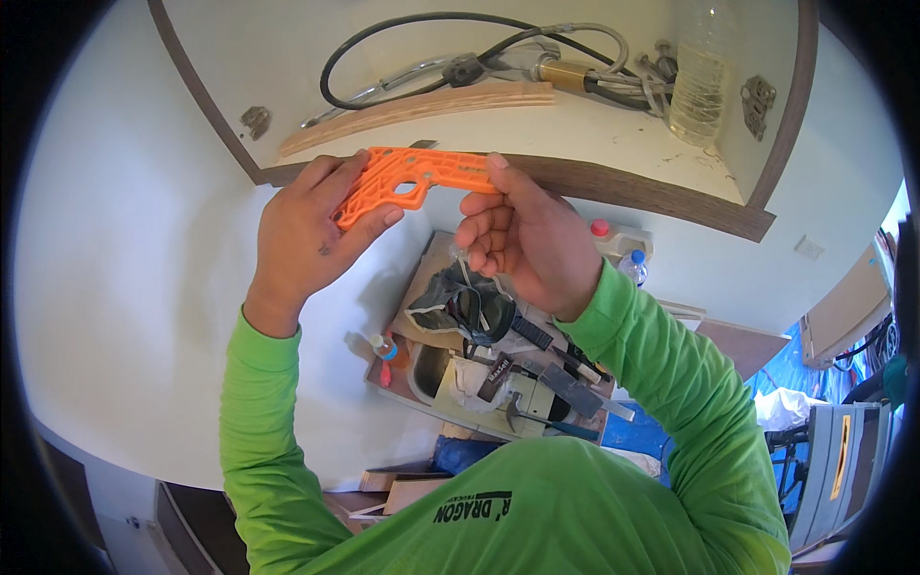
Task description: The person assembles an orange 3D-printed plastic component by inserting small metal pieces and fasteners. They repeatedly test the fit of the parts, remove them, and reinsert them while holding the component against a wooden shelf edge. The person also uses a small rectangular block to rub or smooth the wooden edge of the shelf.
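An angled orange plastic piece (pixel 422 172), ribbed and with an oval hole, is held up against the front edge of the open cabinet (pixel 632 188). My left hand (pixel 305 235) grips its wider left end, the thumb lying along the lower side. At the narrow right end, my right hand (pixel 537 235) pinches it with the thumb on the near face; the other fingers curl below, partly hidden. A small dark tip (pixel 423 145) shows just above the piece, too little to name.
Inside the cabinet lie a black cable (pixel 335 67), a curved wood strip (pixel 422 110) and a clear bottle (pixel 702 86). Below, a cluttered counter holds a hammer (pixel 517 412), a dark bag (pixel 470 302), an orange-liquid bottle (pixel 391 349) and a sink (pixel 428 369).
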Motion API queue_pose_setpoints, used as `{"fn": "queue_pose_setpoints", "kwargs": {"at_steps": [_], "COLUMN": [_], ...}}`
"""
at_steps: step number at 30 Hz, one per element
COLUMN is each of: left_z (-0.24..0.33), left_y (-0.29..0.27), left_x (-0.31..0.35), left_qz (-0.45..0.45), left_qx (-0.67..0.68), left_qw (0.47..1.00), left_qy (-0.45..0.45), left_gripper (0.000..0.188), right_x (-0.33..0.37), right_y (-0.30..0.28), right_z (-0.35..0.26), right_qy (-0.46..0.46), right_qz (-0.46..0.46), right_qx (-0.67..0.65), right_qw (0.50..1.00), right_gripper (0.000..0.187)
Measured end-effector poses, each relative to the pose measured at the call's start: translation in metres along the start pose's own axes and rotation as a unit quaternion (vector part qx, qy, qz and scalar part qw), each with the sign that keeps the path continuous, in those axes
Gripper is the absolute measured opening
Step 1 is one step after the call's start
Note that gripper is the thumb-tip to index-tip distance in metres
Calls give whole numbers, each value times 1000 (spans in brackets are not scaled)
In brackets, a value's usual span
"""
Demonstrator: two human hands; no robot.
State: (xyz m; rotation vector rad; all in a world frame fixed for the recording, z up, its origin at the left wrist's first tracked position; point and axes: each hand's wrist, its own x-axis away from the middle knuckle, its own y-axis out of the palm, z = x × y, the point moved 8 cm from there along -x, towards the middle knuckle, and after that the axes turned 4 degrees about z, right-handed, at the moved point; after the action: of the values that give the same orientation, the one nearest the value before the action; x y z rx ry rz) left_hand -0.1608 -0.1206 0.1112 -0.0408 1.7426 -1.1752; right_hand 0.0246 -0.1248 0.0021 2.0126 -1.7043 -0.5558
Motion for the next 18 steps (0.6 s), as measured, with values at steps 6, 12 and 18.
{"fn": "queue_pose_setpoints", "kwargs": {"at_steps": [6,12,18], "left_z": [11,12,14], "left_y": [-1,1,0], "left_x": [-16,-27,-38], "left_qz": [29,24,26], "left_qx": [-26,-16,4], "left_qw": [998,999,999], "left_qy": [52,38,33], "left_gripper": [66,67,68], "right_x": [-5,-3,-4], "right_y": [-11,-15,-16], "right_z": [-2,-16,-32], "right_qy": [-1,-14,-45], "right_qz": [-2,37,26], "right_qx": [-2,25,73], "right_qw": [1000,999,996], "right_gripper": [45,41,44]}}
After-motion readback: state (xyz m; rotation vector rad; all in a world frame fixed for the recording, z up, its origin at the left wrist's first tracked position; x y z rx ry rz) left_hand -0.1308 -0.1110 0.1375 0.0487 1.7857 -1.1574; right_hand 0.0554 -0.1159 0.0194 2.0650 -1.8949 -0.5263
